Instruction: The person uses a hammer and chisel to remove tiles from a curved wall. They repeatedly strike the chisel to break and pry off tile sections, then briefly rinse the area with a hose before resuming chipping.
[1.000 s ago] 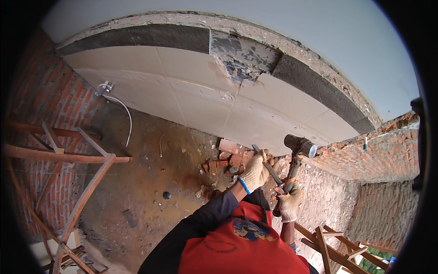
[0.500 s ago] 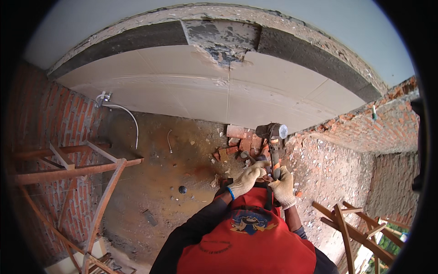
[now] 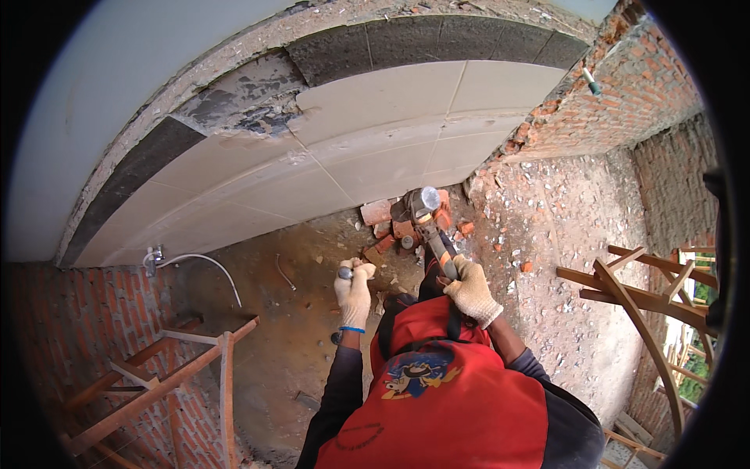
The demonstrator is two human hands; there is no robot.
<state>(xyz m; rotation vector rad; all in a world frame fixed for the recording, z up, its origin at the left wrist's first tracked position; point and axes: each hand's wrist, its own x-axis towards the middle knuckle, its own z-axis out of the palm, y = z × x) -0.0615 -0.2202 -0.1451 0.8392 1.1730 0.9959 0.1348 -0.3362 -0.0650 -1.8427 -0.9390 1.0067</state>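
My right hand (image 3: 472, 289), in a cream knit glove, is closed round the lower handle of a heavy hammer (image 3: 429, 234). The hammer slants up and left, its bright round face turned upward above broken bricks. Out to the left, my gloved left hand (image 3: 355, 293) is raised and closed in a fist, apart from the hammer. From its fingers pokes the round grey metal end of what looks like a chisel (image 3: 345, 273); the rest is hidden. A blue band circles my left wrist.
Ahead is a tiled wall (image 3: 375, 164) with a broken patch (image 3: 269, 117). Loose bricks (image 3: 376, 212) lie at its foot. A white hose (image 3: 207, 259) hangs from a tap at left. Wooden frames stand left (image 3: 156, 391) and right (image 3: 656, 301). Rubble (image 3: 539, 227) covers the right side.
My view has turned to the right. My left hand has moved away from the hammer, out to the left, and a round metal end now shows in it. My right hand keeps the handle.
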